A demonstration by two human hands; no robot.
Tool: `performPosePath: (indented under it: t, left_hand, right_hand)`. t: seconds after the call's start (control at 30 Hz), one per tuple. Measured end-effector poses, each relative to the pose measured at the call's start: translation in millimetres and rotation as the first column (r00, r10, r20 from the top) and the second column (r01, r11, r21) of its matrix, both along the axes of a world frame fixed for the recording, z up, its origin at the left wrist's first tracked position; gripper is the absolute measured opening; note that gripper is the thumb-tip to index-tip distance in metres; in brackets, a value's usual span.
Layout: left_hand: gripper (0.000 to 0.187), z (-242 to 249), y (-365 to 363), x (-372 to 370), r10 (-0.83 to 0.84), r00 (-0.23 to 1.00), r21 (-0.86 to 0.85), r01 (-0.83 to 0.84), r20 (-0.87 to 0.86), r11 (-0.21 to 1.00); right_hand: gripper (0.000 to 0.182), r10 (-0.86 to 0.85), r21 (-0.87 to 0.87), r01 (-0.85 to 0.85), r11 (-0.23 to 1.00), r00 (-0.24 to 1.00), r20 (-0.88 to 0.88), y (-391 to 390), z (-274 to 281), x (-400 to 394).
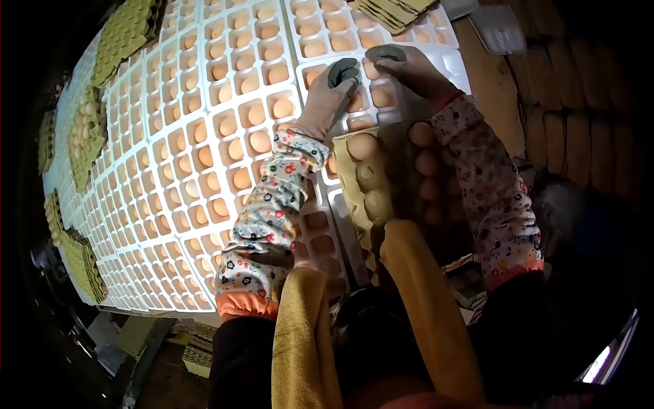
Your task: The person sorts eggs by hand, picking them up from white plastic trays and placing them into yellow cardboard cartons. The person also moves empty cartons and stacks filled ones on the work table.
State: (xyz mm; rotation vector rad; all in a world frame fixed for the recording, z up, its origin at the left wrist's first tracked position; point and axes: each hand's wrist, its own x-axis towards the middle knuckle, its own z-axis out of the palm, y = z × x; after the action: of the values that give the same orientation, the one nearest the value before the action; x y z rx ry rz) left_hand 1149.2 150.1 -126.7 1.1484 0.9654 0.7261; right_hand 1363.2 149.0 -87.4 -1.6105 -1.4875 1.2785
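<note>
My left hand (332,95), in a glove with dark grey fingertips, has its fingers curled over a white compartment tray (451,67). Whatever lies inside that grip is hidden. Across from it, my right hand (412,68), gloved the same way, bends its fingers over a light brown egg (372,69) at the tray's cells. Another egg (382,97) sits in a cell just below. Nearer my body, a pulp egg tray (390,167) overlaps the white tray's near side. It carries several brown eggs (427,163) on its right and a paler egg (362,146) at its far left corner.
White trays (198,119) filled with eggs spread over the left. Stacked pulp trays (395,13) lie at the far side, with more pulp trays (122,41) along the left edge. Brown packs (572,75) are piled at right. A yellow cloth (300,341) hangs before me.
</note>
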Motion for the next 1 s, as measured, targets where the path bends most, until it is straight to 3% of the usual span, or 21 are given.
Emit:
performPosePath:
  t: [0.03,0.1,0.2,0.23,0.3,0.33,0.4,0.47,0.5,0.57,0.6,0.63,0.67,0.7,0.73,0.77,0.8,0.83,0.9,0.93,1.0]
  left_hand:
    - [0.046,34.9,-8.4,-8.9,-0.009,0.999,-0.152,0.017,0.052,0.988]
    - [0.051,69.2,-46.3,-27.3,-0.177,0.941,0.395,0.285,-0.287,0.873]
    - [0.059,64.6,-104.6,-42.2,-0.018,0.700,0.645,0.667,-0.714,0.373]
    - [0.054,50.9,-112.5,-43.7,0.098,0.652,0.638,0.680,-0.752,0.362]
    - [0.047,61.1,-111.2,-39.9,0.051,0.726,0.685,0.620,-0.686,0.383]
    - [0.043,62.3,-115.2,-37.5,0.061,0.804,0.748,0.519,-0.592,0.414]
    - [0.036,84.0,-129.4,-23.4,0.146,0.949,0.724,0.110,-0.281,0.681]
    - [0.023,96.3,-136.7,-12.0,0.275,0.954,0.315,-0.300,0.123,0.901]
    - [0.019,99.4,-129.6,-9.3,0.306,0.926,0.094,-0.332,0.220,0.938]
    - [0.024,124.8,-123.2,7.2,0.019,0.987,-0.090,-0.034,-0.162,0.995]
    - [0.033,119.3,-128.0,26.1,-0.069,0.906,0.081,0.113,-0.418,0.990]
    - [0.040,119.5,-137.4,39.6,-0.003,0.788,0.411,0.324,-0.616,0.852]
    - [0.043,115.7,-143.0,55.3,-0.030,0.634,0.357,0.474,-0.772,0.805]
    - [0.046,114.7,-145.9,67.0,-0.038,0.444,0.267,0.604,-0.895,0.751]
    - [0.043,119.8,-146.3,73.4,-0.066,0.402,0.227,0.635,-0.913,0.738]
    - [0.040,127.5,-142.9,78.8,-0.088,0.360,0.190,0.666,-0.929,0.722]
    - [0.040,122.5,-140.8,78.5,-0.094,0.380,0.205,0.673,-0.920,0.710]
    - [0.037,102.6,-140.9,63.6,0.069,0.505,0.390,0.565,-0.860,0.727]
    - [0.032,108.7,-127.2,47.5,-0.083,0.889,0.107,0.146,-0.450,0.984]
    - [0.027,116.5,-118.1,48.7,0.008,0.977,-0.015,-0.011,-0.212,1.000]
    - [0.026,94.1,-74.5,51.5,0.078,0.981,0.053,-0.069,-0.178,0.996]
  right_hand:
    - [0.034,-0.063,0.041,0.067,0.997,0.995,-0.074,-18.9,24.9,5.6]
    - [0.038,-0.192,-0.029,0.191,0.981,0.953,-0.235,-65.9,69.0,25.2]
    - [0.037,0.052,0.054,-0.050,0.997,0.998,-0.046,-121.7,88.5,50.3]
    - [0.037,0.175,0.106,-0.195,0.975,0.969,0.172,-128.2,91.6,39.0]
    - [0.041,0.292,0.248,-0.511,0.823,0.755,0.587,-136.6,80.1,24.4]
    - [0.041,0.283,0.247,-0.527,0.813,0.729,0.623,-135.0,70.8,24.9]
    - [0.042,0.268,0.250,-0.559,0.791,0.683,0.679,-127.4,62.4,20.6]
    - [0.042,0.234,0.220,-0.541,0.812,0.647,0.726,-129.1,62.5,18.2]
    - [0.043,0.220,0.200,-0.526,0.827,0.630,0.745,-135.9,63.0,16.7]
    - [0.046,0.172,0.161,-0.278,0.947,0.861,0.478,-138.6,79.5,25.6]
    - [0.043,0.013,0.152,-0.010,0.988,1.000,-0.020,-146.9,81.9,32.1]
    - [0.041,-0.182,0.002,0.210,0.978,0.850,-0.495,-158.2,81.8,44.7]
    - [0.039,-0.220,-0.061,0.243,0.968,0.708,-0.672,-160.7,76.1,65.7]
    - [0.038,-0.133,0.050,0.188,0.981,0.835,-0.534,-160.3,66.5,78.0]
    - [0.037,-0.060,0.155,0.126,0.980,0.926,-0.372,-159.6,57.3,90.4]
    - [0.036,-0.049,-0.081,0.020,0.997,0.923,-0.381,-163.5,75.7,95.4]
    - [0.033,0.213,0.087,-0.241,0.967,0.945,0.247,-167.3,88.7,77.6]
    - [0.030,0.279,0.070,-0.525,0.848,0.554,0.784,-172.0,94.1,56.1]
    - [0.028,0.300,-0.094,-0.502,0.860,0.349,0.888,-178.2,77.0,29.7]
    - [0.028,0.267,-0.072,-0.555,0.829,0.279,0.922,-175.6,72.5,28.2]
    - [0.029,0.339,-0.063,-0.554,0.830,0.413,0.845,-168.1,77.7,36.7]
